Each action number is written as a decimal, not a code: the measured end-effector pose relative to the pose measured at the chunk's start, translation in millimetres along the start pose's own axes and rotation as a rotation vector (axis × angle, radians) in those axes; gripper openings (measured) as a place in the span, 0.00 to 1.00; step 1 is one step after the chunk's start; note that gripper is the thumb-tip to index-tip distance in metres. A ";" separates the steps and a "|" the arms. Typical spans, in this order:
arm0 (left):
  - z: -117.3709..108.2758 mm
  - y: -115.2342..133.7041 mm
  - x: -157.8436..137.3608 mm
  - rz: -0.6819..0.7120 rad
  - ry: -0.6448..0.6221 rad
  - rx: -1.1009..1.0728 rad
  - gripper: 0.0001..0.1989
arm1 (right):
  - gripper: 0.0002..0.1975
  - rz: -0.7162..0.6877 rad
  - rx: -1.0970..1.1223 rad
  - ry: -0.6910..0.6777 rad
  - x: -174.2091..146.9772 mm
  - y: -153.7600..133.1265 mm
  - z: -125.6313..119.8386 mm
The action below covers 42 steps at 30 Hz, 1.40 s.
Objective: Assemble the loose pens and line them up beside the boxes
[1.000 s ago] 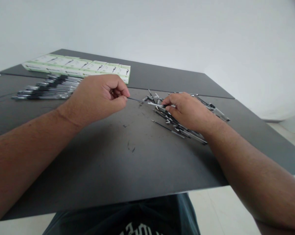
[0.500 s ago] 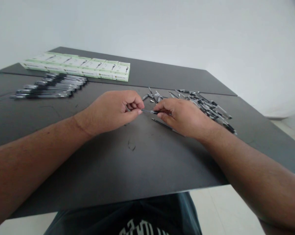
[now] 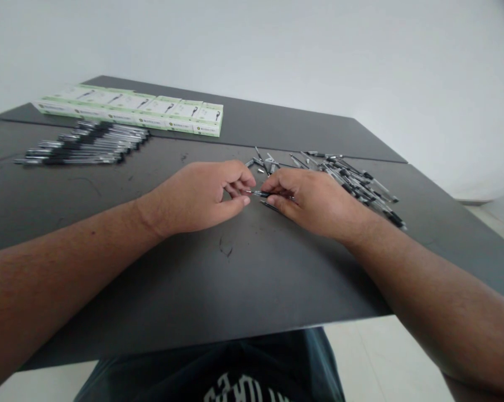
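My right hand (image 3: 314,198) pinches a pen (image 3: 258,194) between thumb and fingers, its tip pointing left; the rest of the pen is largely hidden by the hand. My left hand (image 3: 205,192) is at the tip end, thumb and forefinger parted around it without closing on it. A thin dark refill or pen (image 3: 270,206) lies on the table just under my right hand, partly covered by it. Small loose pen parts (image 3: 260,164) lie beyond my fingertips.
A heap of pens (image 3: 356,184) spreads to the right of my right hand. Several pens (image 3: 88,146) lie side by side at the left, before a row of green and white boxes (image 3: 130,111). The dark table's (image 3: 201,301) near edge is by my lap.
My left thumb and forefinger have opened off the pen's tip, and that hand has shifted slightly right. My right hand keeps its hold on the pen.
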State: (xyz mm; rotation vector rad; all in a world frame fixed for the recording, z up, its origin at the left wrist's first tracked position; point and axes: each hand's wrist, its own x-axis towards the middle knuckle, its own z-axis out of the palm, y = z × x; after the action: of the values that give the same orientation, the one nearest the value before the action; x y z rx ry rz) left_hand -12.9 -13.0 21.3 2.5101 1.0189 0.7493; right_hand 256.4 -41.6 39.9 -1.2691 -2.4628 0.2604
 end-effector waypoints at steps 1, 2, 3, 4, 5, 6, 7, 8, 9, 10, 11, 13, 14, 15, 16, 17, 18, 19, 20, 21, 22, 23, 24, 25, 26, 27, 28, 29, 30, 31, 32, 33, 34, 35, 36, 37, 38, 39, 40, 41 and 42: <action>-0.4 0.0 0.2 0.008 -0.006 0.025 0.12 | 0.11 0.000 0.006 -0.007 -0.2 -0.4 -0.3; -0.8 0.2 0.4 0.012 -0.017 0.053 0.11 | 0.11 -0.003 0.012 -0.012 -0.4 -0.8 -0.5; -1.1 0.5 0.7 0.012 -0.028 0.083 0.10 | 0.11 -0.009 0.015 -0.015 -0.6 -1.2 -0.6; -1.4 0.7 1.0 0.009 -0.041 0.112 0.09 | 0.11 -0.016 0.016 -0.016 -0.8 -1.5 -0.6; -1.7 1.0 1.3 0.006 -0.053 0.137 0.09 | 0.11 -0.025 0.015 -0.018 -0.9 -1.9 -0.5; -1.9 1.2 1.6 0.005 -0.062 0.157 0.09 | 0.11 -0.035 0.015 -0.020 -1.0 -2.3 -0.3; -2.0 1.4 1.8 0.005 -0.070 0.171 0.10 | 0.11 -0.047 0.014 -0.021 -1.1 -2.5 0.0; -2.1 1.5 2.0 0.009 -0.077 0.182 0.10 | 0.12 -0.060 0.013 -0.023 -1.2 -2.7 0.5; -2.1 1.7 2.2 0.013 -0.084 0.191 0.11 | 0.12 -0.072 0.010 -0.024 -1.3 -2.7 1.0; -2.0 1.9 2.4 0.017 -0.091 0.199 0.11 | 0.12 -0.085 0.009 -0.023 -1.5 -2.5 1.6; -2.0 2.3 2.6 0.020 -0.096 0.208 0.12 | 0.12 -0.098 0.008 -0.021 -1.6 -2.2 2.1; -2.0 3.1 2.9 0.017 -0.109 0.227 0.13 | 0.13 -0.128 0.010 -0.015 -1.9 -1.1 3.0; -2.1 3.5 3.1 0.012 -0.117 0.237 0.14 | 0.13 -0.146 0.013 -0.011 -2.1 -0.7 3.3; -2.3 3.9 3.3 0.007 -0.128 0.247 0.15 | 0.14 -0.165 0.014 -0.005 -2.3 -0.4 3.4; -2.4 4.2 3.4 0.004 -0.138 0.255 0.15 | 0.15 -0.179 0.013 0.000 -2.5 -0.5 3.4; -2.7 4.3 3.5 0.001 -0.147 0.260 0.15 | 0.17 -0.186 0.008 0.003 -2.7 -1.0 3.4; -3.0 4.3 3.6 0.001 -0.154 0.262 0.15 | 0.19 -0.187 0.002 0.004 -2.9 -1.8 3.2; -3.3 4.3 3.6 0.003 -0.159 0.264 0.15 | 0.20 -0.183 -0.005 0.001 -3.1 -2.8 3.1; -3.5 4.2 3.6 0.004 -0.163 0.265 0.15 | 0.22 -0.176 -0.012 -0.005 -3.2 -3.9 2.9; -3.8 4.1 3.5 0.004 -0.165 0.267 0.15 | 0.23 -0.169 -0.020 -0.012 -3.2 -4.9 2.8; -4.0 4.0 3.4 0.004 -0.166 0.270 0.15 | 0.23 -0.165 -0.028 -0.015 -3.2 -5.7 2.7; -4.1 3.9 3.3 0.004 -0.164 0.275 0.15 | 0.23 -0.163 -0.037 -0.014 -3.2 -6.3 2.6; -4.2 3.9 3.2 0.004 -0.161 0.280 0.15 | 0.22 -0.162 -0.045 -0.011 -3.1 -6.6 2.4; -4.2 3.8 3.1 0.004 -0.159 0.283 0.15 | 0.21 -0.161 -0.054 -0.008 -3.0 -6.7 2.1; -4.2 3.9 3.0 0.003 -0.156 0.285 0.15 | 0.20 -0.161 -0.062 -0.005 -2.8 -6.7 1.7; -4.2 3.9 2.8 0.003 -0.155 0.285 0.15 | 0.18 -0.160 -0.068 -0.005 -2.6 -6.8 1.1; -4.3 4.0 2.7 0.002 -0.156 0.284 0.15 | 0.16 -0.155 -0.076 -0.008 -2.3 -7.1 0.4; -4.3 4.0 2.6 0.003 -0.156 0.282 0.15 | 0.14 -0.144 -0.086 -0.014 -2.1 -7.6 -0.4; -4.4 4.1 2.6 0.005 -0.158 0.281 0.15 | 0.12 -0.129 -0.098 -0.022 -1.8 -8.2 -1.2; -4.3 4.1 2.5 0.008 -0.159 0.279 0.15 | 0.11 -0.109 -0.111 -0.027 -1.5 -9.1 -2.0; -4.2 4.1 2.6 0.012 -0.160 0.279 0.15 | 0.09 -0.085 -0.125 -0.032 -1.2 -9.9 -2.6; -4.0 4.0 2.7 0.014 -0.162 0.280 0.16 | 0.09 -0.061 -0.138 -0.035 -0.9 -10.7 -3.1; -3.6 3.9 2.9 0.015 -0.163 0.282 0.16 | 0.08 -0.040 -0.148 -0.036 -0.8 -11.2 -3.3; -3.2 3.7 3.2 0.016 -0.163 0.284 0.16 | 0.08 -0.025 -0.154 -0.037 -0.7 -11.5 -3.4; -2.9 3.5 3.4 0.017 -0.162 0.285 0.16 | 0.08 -0.017 -0.155 -0.037 -0.7 -11.4 -3.2; -2.6 3.4 3.6 0.016 -0.161 0.286 0.16 | 0.08 -0.017 -0.150 -0.034 -0.9 -10.9 -3.0; -2.5 3.2 3.8 0.017 -0.160 0.286 0.16 | 0.07 -0.024 -0.139 -0.026 -1.2 -10.1 -2.6; -2.5 3.2 3.9 0.016 -0.158 0.285 0.16 | 0.06 -0.035 -0.124 -0.010 -1.6 -9.1 -2.3; -2.7 3.1 3.9 0.014 -0.155 0.284 0.16 | 0.06 -0.048 -0.110 0.011 -2.0 -7.9 -2.0; -3.0 3.1 3.8 0.010 -0.152 0.284 0.16 | 0.07 -0.056 -0.098 0.034 -2.5 -6.7 -1.8; -3.4 3.1 3.7 0.005 -0.147 0.285 0.16 | 0.07 -0.059 -0.092 0.054 -2.8 -5.7 -1.8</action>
State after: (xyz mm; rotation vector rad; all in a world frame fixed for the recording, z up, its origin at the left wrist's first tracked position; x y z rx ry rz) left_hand -11.0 -12.1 26.8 2.7590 1.1361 0.4366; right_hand 254.4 -47.1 42.8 -1.2208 -2.4863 0.0973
